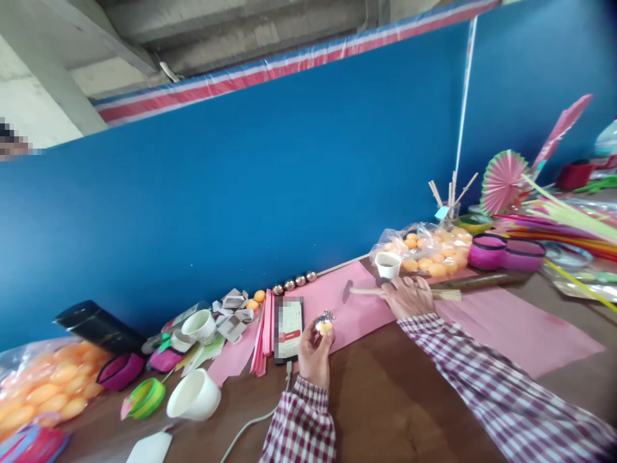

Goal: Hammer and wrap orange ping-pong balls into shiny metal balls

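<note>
Pinched in the fingers of my left hand (pixel 315 361) is a small round thing (pixel 324 326), silver at the rim and yellow-orange in the middle. Small shiny bits, perhaps a chain, show just above it; its exact kind is unclear. My right hand (pixel 412 297) lies closed over the wooden handle of a hammer (pixel 365 291). The hammer's dark head points left, and the handle's end sticks out to the right of the hand. Pink paper (pixel 359 315) lies beneath the hammer. Beside my left hand lies a phone (pixel 299 315) with its screen lit and a cable plugged in.
Several metal balls (pixel 289 285) line the blue partition (pixel 270 180). White cups (pixel 193 393) and a bag of orange balls (pixel 58 382) stand left. Behind my right hand are a small white cup (pixel 388 265) and another bag of balls (pixel 436 251). A pink paper fan (pixel 504 183) stands right.
</note>
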The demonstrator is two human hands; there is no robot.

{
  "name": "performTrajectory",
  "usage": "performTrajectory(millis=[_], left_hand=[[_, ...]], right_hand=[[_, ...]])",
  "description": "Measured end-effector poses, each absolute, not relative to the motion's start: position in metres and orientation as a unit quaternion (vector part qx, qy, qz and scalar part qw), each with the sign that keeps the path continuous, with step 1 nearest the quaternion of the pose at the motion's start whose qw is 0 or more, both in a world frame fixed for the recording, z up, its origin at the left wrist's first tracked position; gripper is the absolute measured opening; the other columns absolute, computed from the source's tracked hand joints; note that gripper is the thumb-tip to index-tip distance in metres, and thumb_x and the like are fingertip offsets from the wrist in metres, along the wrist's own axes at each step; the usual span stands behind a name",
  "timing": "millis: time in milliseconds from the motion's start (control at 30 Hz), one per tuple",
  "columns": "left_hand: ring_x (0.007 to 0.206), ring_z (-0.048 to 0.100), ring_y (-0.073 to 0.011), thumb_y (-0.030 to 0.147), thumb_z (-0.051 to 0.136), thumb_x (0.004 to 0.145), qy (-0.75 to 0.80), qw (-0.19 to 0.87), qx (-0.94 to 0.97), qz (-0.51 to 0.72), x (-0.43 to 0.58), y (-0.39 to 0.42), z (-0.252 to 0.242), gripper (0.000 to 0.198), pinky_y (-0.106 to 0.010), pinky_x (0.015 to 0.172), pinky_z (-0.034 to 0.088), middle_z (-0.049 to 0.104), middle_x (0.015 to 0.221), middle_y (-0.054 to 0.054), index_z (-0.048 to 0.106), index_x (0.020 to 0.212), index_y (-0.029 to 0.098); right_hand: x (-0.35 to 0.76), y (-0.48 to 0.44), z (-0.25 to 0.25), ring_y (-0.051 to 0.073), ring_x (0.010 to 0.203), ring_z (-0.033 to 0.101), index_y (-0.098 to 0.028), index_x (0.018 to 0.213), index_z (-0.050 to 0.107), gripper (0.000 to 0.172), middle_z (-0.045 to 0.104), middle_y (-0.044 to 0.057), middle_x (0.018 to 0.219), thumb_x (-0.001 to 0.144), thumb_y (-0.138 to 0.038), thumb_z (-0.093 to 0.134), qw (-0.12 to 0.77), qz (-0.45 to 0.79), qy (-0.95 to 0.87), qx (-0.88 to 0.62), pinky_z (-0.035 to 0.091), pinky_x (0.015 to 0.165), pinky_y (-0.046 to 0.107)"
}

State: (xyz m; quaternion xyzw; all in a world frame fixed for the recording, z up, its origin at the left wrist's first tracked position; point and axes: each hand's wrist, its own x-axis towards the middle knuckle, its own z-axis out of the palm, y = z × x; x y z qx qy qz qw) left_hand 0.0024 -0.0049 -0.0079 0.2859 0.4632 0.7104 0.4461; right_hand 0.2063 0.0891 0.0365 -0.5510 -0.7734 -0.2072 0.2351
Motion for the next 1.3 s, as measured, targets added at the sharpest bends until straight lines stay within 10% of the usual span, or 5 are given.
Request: performTrajectory(millis=[300, 1300], left_hand=[[0.070, 0.059, -0.0105, 0.024, 0.070, 0.062, 0.421, 0.467, 0.242, 0.739, 0.005, -0.007, 0.002, 0.039, -0.025, 0.068, 0.044, 0.062, 0.081, -0.003, 0.057, 0.098, 0.017], [0.077, 0.064, -0.0142, 0.033, 0.063, 0.070, 0.381, 0.522, 0.170, 0.744, -0.001, -0.005, 0.001, 0.023, -0.025, 0.069, 0.050, 0.067, 0.087, -0.010, 0.059, 0.083, 0.014]], right_hand=[[0.194, 0.061, 0.042, 0.011, 0.058, 0.052, -0.021, 0.078, 0.060, 0.026, 0.060, 0.001, 0.064, 0.087, -0.031, 0.037, 0.373, -0.181, -0.801, -0.432, 0.026, 0.056, 0.025], [0.184, 0.052, 0.033, 0.010, 0.059, 0.054, -0.021, 0.078, 0.060, 0.025, 0.062, 0.001, 0.066, 0.086, -0.031, 0.038, 0.382, -0.142, -0.818, -0.406, 0.029, 0.058, 0.024]])
